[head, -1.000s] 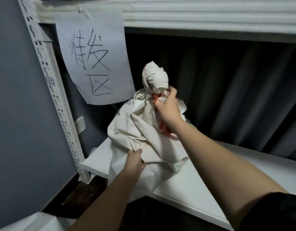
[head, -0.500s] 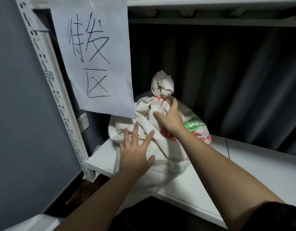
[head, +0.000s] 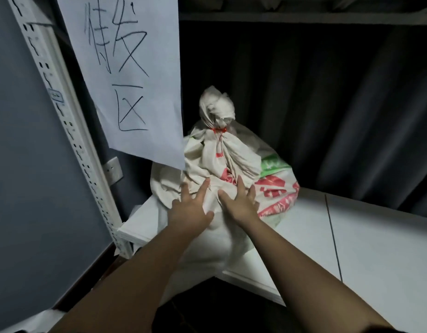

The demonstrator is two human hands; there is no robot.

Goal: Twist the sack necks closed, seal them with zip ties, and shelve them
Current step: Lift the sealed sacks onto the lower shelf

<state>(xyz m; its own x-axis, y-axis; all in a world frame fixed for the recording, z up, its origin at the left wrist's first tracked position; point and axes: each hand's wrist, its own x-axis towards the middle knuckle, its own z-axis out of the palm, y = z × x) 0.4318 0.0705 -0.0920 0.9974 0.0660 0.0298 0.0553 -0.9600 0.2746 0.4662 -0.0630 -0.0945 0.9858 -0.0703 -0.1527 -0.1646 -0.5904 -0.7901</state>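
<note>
White woven sack (head: 222, 169) sitting on shelf (head: 375, 236) at its 9 o'clock corner, red zip tie (head: 218, 130) cinching neck. Both hands (head: 191, 207) (head: 239, 203) flat, fingers spread, pushing, gripping nothing. Could slump off front edge, bottom overhanging a bit.

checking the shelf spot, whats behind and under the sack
Behind the sack hangs a dark curtain. Under it is the white shelf; its front bulges past the shelf edge. The sack covers the back corner.
</note>
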